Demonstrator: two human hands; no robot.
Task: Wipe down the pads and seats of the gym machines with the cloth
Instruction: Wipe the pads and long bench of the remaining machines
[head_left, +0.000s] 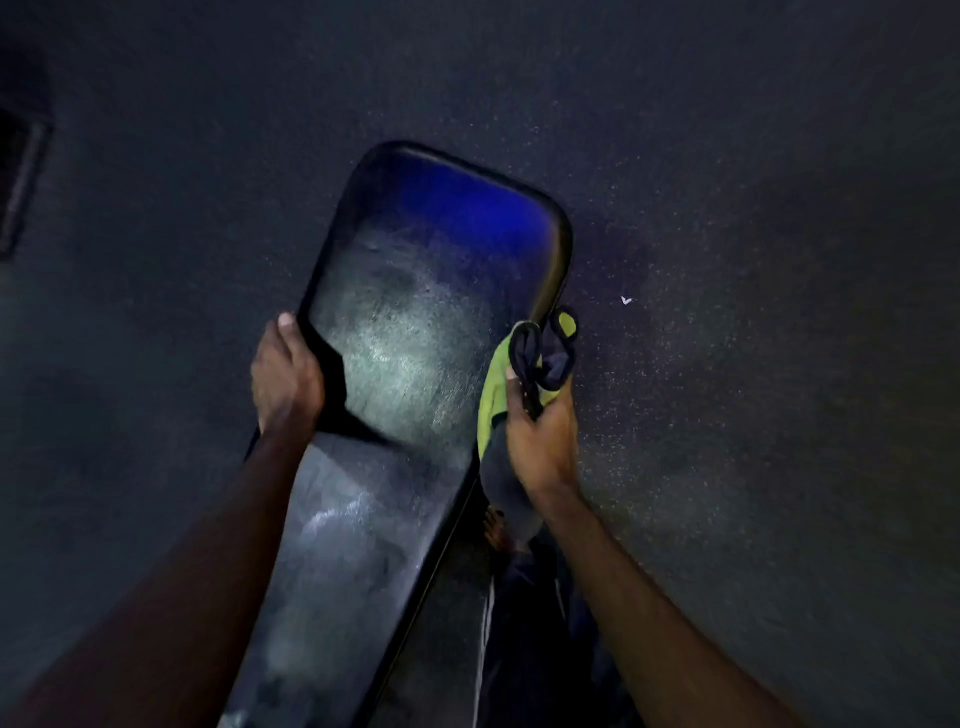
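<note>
- A long black vinyl bench pad (395, 332) is stretching from the bottom of the frame up to its rounded far end. Its glossy top is catching a pale glare at mid-length and a blue sheen near the far end.
- The left hand (285, 374) is gripping the pad's left edge about halfway along, with the thumb lying on the rim and the fingers curling under the side, out of sight.
- The right hand (540, 441) is hovering just beside the pad's right edge, fingers clenching a bunched yellow-green and grey cloth (493, 400) with black trim.
- The cloth is sticking up out of the fist and hanging below it. Its green fold is meeting the pad's right rim, though it is unclear whether it is pressing on the top surface.
- Both bare forearms are reaching in from the bottom corners, one on each side of the pad.
- A dark speckled floor (727, 208) is spreading around the pad, with a small white scrap (626, 300) lying to the right of the pad's far end.
- Dark trousers with a white stripe (519, 623) are showing just beside the pad's right edge, below the right hand.
- A dark rectangular frame (18, 176) is sitting well to the left of the pad, too dim to identify.
</note>
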